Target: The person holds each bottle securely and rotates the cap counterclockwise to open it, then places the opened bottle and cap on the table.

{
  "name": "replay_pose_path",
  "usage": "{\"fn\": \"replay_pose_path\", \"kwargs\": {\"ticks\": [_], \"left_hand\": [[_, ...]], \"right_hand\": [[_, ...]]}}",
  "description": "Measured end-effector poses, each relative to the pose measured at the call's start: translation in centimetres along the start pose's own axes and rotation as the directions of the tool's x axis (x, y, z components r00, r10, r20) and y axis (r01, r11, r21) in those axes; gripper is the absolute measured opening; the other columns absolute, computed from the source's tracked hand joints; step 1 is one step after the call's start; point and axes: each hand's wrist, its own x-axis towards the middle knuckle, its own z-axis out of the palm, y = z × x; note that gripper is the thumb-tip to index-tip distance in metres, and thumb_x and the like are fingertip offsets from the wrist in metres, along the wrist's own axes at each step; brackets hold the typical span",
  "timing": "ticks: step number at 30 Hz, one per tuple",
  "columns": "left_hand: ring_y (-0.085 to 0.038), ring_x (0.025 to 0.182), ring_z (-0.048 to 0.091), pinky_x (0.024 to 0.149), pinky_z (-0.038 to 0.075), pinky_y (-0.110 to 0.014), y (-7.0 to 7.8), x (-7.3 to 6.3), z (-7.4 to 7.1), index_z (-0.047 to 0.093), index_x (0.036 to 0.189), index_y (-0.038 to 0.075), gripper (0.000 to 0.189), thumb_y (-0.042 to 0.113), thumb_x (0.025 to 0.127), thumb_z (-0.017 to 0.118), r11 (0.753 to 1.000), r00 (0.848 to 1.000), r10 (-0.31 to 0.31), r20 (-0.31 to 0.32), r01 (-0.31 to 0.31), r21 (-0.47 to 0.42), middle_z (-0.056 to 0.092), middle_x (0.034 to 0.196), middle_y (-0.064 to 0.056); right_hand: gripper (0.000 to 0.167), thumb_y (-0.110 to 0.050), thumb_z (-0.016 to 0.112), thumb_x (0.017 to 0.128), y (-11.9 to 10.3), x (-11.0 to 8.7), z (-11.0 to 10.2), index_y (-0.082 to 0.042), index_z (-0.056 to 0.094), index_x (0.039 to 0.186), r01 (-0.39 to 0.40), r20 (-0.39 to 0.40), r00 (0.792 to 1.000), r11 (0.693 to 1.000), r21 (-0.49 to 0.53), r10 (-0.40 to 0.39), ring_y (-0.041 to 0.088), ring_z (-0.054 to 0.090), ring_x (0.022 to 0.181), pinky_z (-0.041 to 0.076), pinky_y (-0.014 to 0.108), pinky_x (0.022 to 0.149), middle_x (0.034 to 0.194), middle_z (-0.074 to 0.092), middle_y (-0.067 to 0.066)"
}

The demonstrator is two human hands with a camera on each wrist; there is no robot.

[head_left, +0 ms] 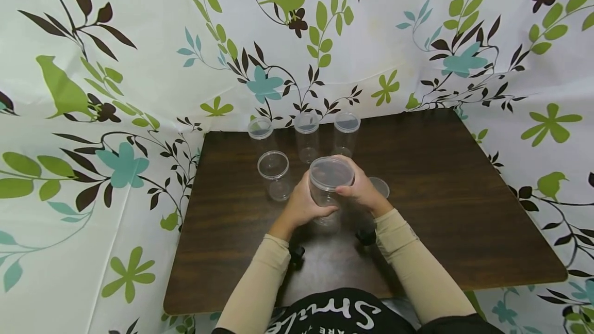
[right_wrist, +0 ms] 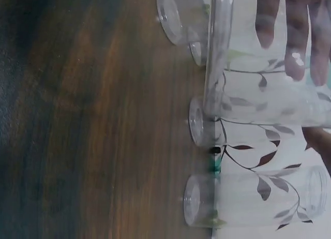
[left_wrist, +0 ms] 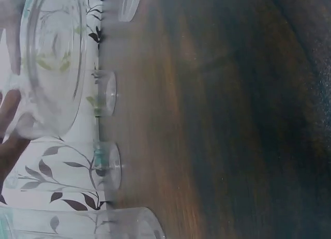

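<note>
A clear plastic jar [head_left: 325, 195] with a translucent lid [head_left: 331, 171] on top is held above the table between both hands. My left hand [head_left: 302, 204] grips the jar's left side, its thumb across the front. From the right, my right hand [head_left: 364, 192] holds the jar near its top, thumb by the lid's edge. The left wrist view shows the round base of the held jar [left_wrist: 57, 68]. Fingers show through the held jar [right_wrist: 248, 94] in the right wrist view. Just behind the right hand, a loose clear lid [head_left: 381, 186] lies on the table, partly hidden.
Three lidded clear jars, the left one [head_left: 261, 135], the middle one [head_left: 307, 140] and the right one [head_left: 346, 135], stand along the table's back edge. Nearer stands a clear jar [head_left: 275, 174] that looks uncovered. The brown table [head_left: 441, 210] meets a patterned cloth [head_left: 394, 40] behind.
</note>
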Motion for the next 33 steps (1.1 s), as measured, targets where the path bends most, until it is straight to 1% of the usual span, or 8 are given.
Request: {"fn": "replay_pose_path", "kwargs": {"ticks": [4,9,15,18,21,25,28,33], "left_hand": [[-0.021,0.123,0.057,0.107,0.044,-0.039,0.1,0.0,-0.2,0.034,0.151,0.007,0.112,0.02,0.06,0.099,0.997,0.996,0.017,0.091,-0.01,-0.083,0.059,0.135,-0.01],[-0.019,0.129,0.051,0.114,0.036,-0.036,0.1,0.1,-0.6,0.026,0.157,0.014,0.118,0.006,0.062,0.097,0.958,0.973,0.076,0.217,-0.011,-0.287,0.053,0.142,-0.007],[-0.025,0.135,0.046,0.116,0.033,-0.039,-0.3,-0.4,-0.3,0.017,0.16,0.013,0.122,-0.005,0.065,0.091,0.913,0.97,0.106,0.22,-0.008,-0.407,0.045,0.149,-0.013],[-0.026,0.136,0.046,0.116,0.033,-0.041,-0.2,-0.7,0.0,0.018,0.159,0.01,0.118,-0.001,0.066,0.091,0.92,0.984,0.067,0.164,0.003,-0.393,0.044,0.15,-0.014],[-0.023,0.133,0.048,0.113,0.036,-0.04,-0.2,-0.8,0.4,0.026,0.155,0.008,0.114,0.014,0.065,0.095,0.963,0.998,-0.028,0.061,0.043,-0.266,0.048,0.146,-0.011],[-0.024,0.132,0.049,0.111,0.04,-0.042,-0.3,-0.8,0.8,0.031,0.153,0.006,0.116,0.03,0.062,0.099,0.99,0.987,-0.123,-0.103,0.116,-0.075,0.048,0.145,-0.011],[-0.026,0.129,0.05,0.108,0.044,-0.043,-0.2,-0.8,1.0,0.031,0.153,0.007,0.119,0.038,0.061,0.099,0.992,0.976,-0.114,-0.186,0.123,0.036,0.047,0.143,-0.012],[-0.028,0.118,0.057,0.097,0.052,-0.045,0.0,-0.8,1.6,0.034,0.149,0.006,0.115,0.044,0.06,0.097,0.978,0.965,-0.028,-0.262,0.08,0.19,0.048,0.137,-0.013]], "right_hand": [[0.105,-0.055,0.086,0.075,0.0,0.1,-0.6,0.004,0.038,0.148,0.014,0.135,0.991,0.997,0.075,-0.024,0.026,0.054,0.123,0.046,0.03,0.102,0.14,0.055,0.014],[0.099,-0.058,0.079,0.081,0.1,0.6,-1.4,0.001,0.04,0.149,-0.018,0.321,0.946,0.983,0.181,-0.042,0.025,0.054,0.128,0.044,0.036,0.107,0.14,0.057,0.012],[0.106,-0.062,0.075,0.083,0.4,1.0,-1.4,0.002,0.029,0.155,-0.047,0.389,0.92,0.977,0.207,-0.038,0.03,0.046,0.138,0.039,0.042,0.112,0.154,0.043,0.021],[0.109,-0.06,0.074,0.085,0.7,0.7,-1.3,0.003,0.023,0.157,-0.036,0.315,0.949,0.978,0.204,-0.031,0.027,0.047,0.138,0.038,0.038,0.113,0.156,0.04,0.02],[0.113,-0.06,0.073,0.085,0.6,0.2,-1.2,0.006,0.017,0.158,-0.013,0.197,0.98,0.989,0.148,-0.017,0.025,0.048,0.136,0.041,0.031,0.109,0.154,0.04,0.023],[0.124,-0.066,0.071,0.081,0.1,-0.2,-0.6,0.007,0.007,0.158,-0.025,0.083,0.996,1.0,0.006,0.025,0.04,0.034,0.144,0.038,0.029,0.112,0.159,0.027,0.032],[0.132,-0.071,0.071,0.076,0.0,-0.3,0.5,0.007,0.005,0.159,-0.063,0.013,0.998,0.997,-0.049,0.063,0.053,0.029,0.142,0.039,0.025,0.11,0.157,0.024,0.037],[0.138,-0.076,0.076,0.066,0.0,-0.4,2.5,-0.002,0.009,0.161,-0.17,-0.179,0.973,0.978,-0.118,0.147,0.047,0.044,0.131,0.044,0.031,0.102,0.154,0.032,0.032]]}}
